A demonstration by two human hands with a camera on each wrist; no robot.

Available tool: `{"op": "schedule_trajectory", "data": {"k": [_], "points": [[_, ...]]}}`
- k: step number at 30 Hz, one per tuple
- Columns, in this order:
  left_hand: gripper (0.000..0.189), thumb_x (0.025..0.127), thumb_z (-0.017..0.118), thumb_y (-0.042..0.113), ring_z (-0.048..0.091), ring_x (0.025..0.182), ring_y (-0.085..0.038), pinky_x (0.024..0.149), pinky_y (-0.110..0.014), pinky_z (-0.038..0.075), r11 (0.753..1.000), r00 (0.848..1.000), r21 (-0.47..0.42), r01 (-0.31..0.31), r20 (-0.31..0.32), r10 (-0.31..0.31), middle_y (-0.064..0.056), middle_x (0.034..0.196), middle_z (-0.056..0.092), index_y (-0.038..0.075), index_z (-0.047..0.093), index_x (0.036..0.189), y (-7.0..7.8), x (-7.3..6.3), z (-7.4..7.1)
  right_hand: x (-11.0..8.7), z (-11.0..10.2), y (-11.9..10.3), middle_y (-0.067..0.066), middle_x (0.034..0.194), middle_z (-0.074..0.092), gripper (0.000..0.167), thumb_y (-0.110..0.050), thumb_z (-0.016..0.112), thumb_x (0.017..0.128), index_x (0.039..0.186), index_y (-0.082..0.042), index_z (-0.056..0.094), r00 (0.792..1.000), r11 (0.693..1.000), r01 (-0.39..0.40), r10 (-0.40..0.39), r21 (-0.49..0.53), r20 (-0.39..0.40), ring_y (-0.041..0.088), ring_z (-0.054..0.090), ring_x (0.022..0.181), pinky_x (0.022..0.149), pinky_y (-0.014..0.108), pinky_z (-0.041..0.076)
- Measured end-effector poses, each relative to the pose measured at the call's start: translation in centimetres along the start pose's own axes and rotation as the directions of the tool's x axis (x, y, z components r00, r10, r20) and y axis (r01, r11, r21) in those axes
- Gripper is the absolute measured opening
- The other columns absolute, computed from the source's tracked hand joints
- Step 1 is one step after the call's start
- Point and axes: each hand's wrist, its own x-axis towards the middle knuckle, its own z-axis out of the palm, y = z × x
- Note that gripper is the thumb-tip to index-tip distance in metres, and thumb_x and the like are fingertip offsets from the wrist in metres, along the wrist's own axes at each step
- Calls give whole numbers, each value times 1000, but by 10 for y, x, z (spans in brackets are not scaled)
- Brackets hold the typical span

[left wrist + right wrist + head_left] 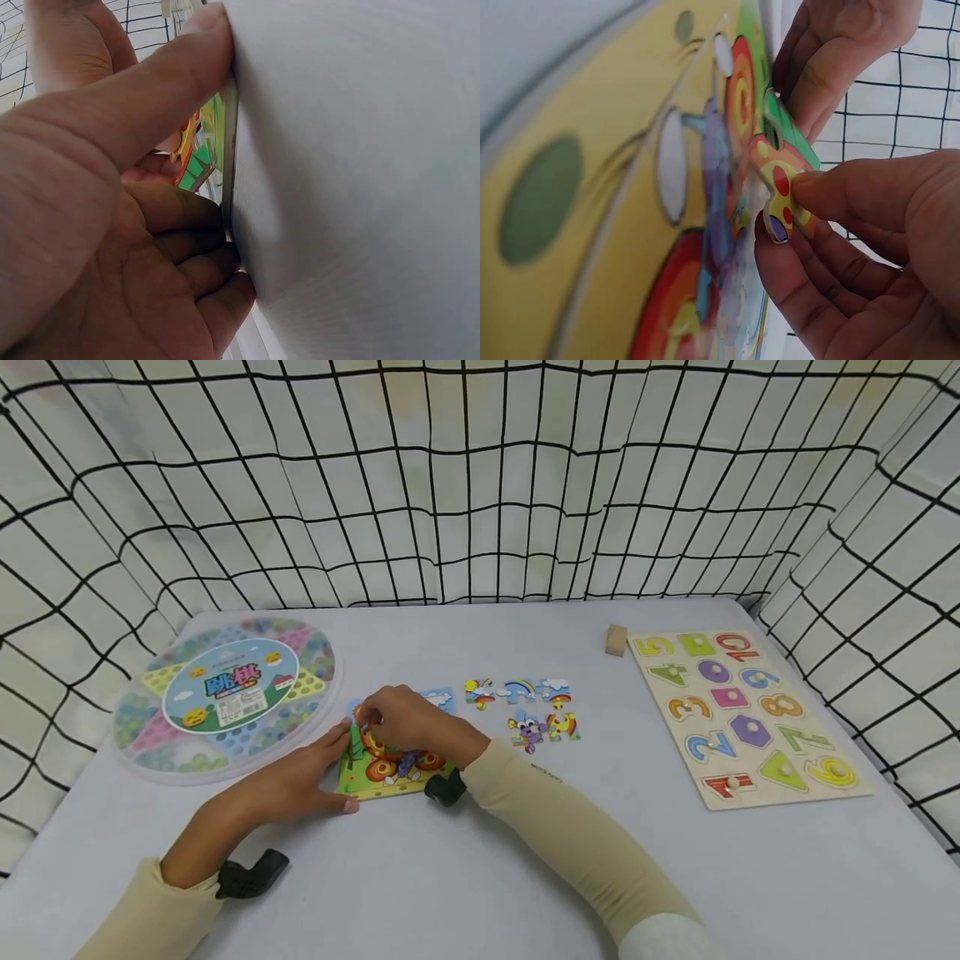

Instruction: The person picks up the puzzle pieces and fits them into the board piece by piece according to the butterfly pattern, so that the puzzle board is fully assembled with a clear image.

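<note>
A flat picture puzzle board [371, 791] with a yellow and green scene lies on the white table. Between thumb and fingertips my right hand [408, 722] pinches a jigsaw piece [781, 184], green, orange and yellow with red spots, tilted close over the board's upper left part. Along the board's left edge rest the fingers of my left hand [296, 785], its thumb spread toward the near corner. To the board's right lie several loose jigsaw pieces [519, 692] in a row, with a purple animal piece [528, 729] and a yellow-red piece [562, 727] below them.
At the left is a round clear-plastic game box [232, 685] with a printed label. A wooden number-and-shape board [772, 797] lies at the right, and a small wooden block [616, 641] sits by its far corner. Black netting [468, 514] borders the table.
</note>
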Motion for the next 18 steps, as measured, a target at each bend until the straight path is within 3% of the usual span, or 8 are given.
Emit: {"op": "schedule_trajectory", "data": {"k": [9,18], "points": [[106,80,76,48,12,142,-47,109,-60,22,1000,1000,-5,-12,-9,12,-26,159,7,-11,22,149,0,-2,1,2,4,-1,-5,95,61,18,-10,64,94,110,-12,73,997,996,-76,77,-45,21,8,53,84,70,17,44],[105,80,75,50,13,142,-47,108,-60,23,1000,1000,2,-14,-15,14,-25,159,8,-12,24,148,0,-3,1,3,7,-2,-4,101,63,23,-11,65,93,115,-10,72,994,994,-94,96,-53,52,7,55,89,74,16,45]]}}
